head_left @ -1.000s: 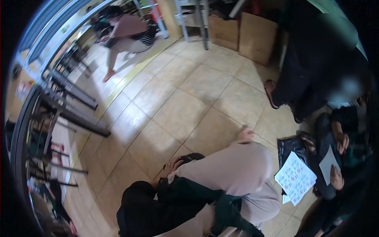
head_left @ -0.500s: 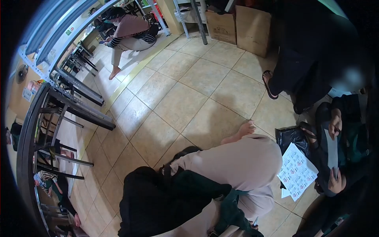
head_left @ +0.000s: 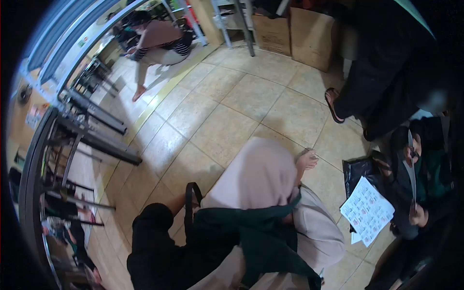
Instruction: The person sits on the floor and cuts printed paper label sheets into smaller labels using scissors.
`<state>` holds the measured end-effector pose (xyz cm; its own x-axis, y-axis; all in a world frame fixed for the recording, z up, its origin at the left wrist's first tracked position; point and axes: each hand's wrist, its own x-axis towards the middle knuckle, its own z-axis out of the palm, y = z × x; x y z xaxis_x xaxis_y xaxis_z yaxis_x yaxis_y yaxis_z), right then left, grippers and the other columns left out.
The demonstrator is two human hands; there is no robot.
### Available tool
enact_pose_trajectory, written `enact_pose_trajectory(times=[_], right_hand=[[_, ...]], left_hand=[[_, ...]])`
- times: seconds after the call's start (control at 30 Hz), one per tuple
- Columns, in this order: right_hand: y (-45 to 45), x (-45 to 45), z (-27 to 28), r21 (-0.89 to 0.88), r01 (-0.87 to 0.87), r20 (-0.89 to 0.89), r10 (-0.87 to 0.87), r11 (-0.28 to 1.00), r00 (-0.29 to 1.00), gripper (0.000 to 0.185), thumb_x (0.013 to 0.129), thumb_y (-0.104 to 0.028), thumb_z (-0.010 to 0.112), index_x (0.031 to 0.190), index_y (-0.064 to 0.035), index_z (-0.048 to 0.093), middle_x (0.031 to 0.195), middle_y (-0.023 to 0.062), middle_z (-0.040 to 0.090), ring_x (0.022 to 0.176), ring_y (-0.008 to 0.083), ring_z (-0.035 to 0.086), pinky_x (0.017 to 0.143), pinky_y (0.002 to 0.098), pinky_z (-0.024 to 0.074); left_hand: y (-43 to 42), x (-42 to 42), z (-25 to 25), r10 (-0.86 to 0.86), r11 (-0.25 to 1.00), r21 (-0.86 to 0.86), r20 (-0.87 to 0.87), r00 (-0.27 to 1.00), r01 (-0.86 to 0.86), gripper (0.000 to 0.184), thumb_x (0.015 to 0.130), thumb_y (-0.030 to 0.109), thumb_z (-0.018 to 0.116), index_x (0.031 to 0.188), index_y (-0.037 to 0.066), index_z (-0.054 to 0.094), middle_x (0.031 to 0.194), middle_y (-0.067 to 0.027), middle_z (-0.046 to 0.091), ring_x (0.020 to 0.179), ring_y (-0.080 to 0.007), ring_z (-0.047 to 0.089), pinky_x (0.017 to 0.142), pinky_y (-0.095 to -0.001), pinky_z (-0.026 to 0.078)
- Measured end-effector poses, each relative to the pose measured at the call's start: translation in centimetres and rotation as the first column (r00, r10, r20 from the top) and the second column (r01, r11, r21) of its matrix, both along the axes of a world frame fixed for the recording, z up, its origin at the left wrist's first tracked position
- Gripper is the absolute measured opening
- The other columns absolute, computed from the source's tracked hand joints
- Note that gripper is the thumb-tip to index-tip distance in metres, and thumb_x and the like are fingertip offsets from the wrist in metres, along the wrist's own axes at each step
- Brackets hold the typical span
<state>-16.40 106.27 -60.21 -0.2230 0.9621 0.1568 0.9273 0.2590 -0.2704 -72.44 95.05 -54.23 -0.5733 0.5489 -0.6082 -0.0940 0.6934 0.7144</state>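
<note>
My left hand [head_left: 195, 207] is mostly hidden. The bare wrist comes out of a black sleeve [head_left: 157, 217] and reaches a black strap [head_left: 191, 193] that stands up in a loop beside my leg. Its fingers do not show, so I cannot tell whether they grip the strap. My raised knee, in pale pink cloth [head_left: 258, 169], is just ahead of that hand. A dark green cloth [head_left: 241, 222] lies across my lap. My right hand is out of sight, below the cloth and the frame's lower edge.
Printed sheets [head_left: 368, 210] lie on the tiled floor at right, partly over a black plastic bag [head_left: 357, 175]. Beside them a co-worker's hands [head_left: 419, 215] hold a cut strip [head_left: 411, 174]. Another person stands behind in sandals [head_left: 333, 104]. Cardboard boxes [head_left: 311, 38] and a dark table [head_left: 36, 159] flank the floor.
My left forearm and the black strap have come into view, and my knee has risen and shifted left. The small pointed thing near my right hand has gone from sight. The co-worker's strip has turned.
</note>
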Motion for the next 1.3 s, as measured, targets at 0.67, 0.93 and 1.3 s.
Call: enact_pose_trajectory(times=[0.67,0.93,1.3], right_hand=[[20.5,-2.4,11.1,-0.395,0.451,0.210,-0.399,0.801,0.893,0.047,0.068,-0.046,0.068,0.083,-0.0012,0.068,0.082,0.0188,0.066,0.077,0.0318,0.064,0.069,0.0410,0.0496],[28.4,-19.5,4.0,-0.160,0.397,0.403,-0.307,0.904,0.862,0.030,0.072,-0.035,0.066,0.092,-0.0127,0.069,0.094,0.0081,0.068,0.084,0.0219,0.066,0.069,0.0373,0.0518],[27.5,-18.9,4.9,-0.165,0.426,0.417,-0.328,0.890,0.848,0.016,0.075,-0.017,0.056,0.079,-0.0112,0.071,0.083,0.0113,0.069,0.077,0.0248,0.067,0.066,0.0356,0.0524]], left_hand=[[12.3,-21.9,22.3,-0.295,0.661,0.635,-0.270,0.916,0.400,0.048,0.094,0.036,0.045,0.130,0.004,0.044,0.124,-0.0115,0.052,0.115,-0.0219,0.049,0.101,-0.0316,0.036],[6.4,-10.9,14.7,-0.137,0.696,0.695,-0.120,0.983,0.182,0.032,0.093,0.014,0.048,0.120,-0.002,0.049,0.112,-0.0139,0.057,0.104,-0.0211,0.056,0.094,-0.0356,0.043],[14.8,-7.4,14.3,0.082,0.565,0.821,0.045,0.996,-0.084,0.023,0.095,0.018,0.046,0.108,0.001,0.054,0.099,-0.0096,0.058,0.091,-0.0171,0.056,0.085,-0.0301,0.046]])
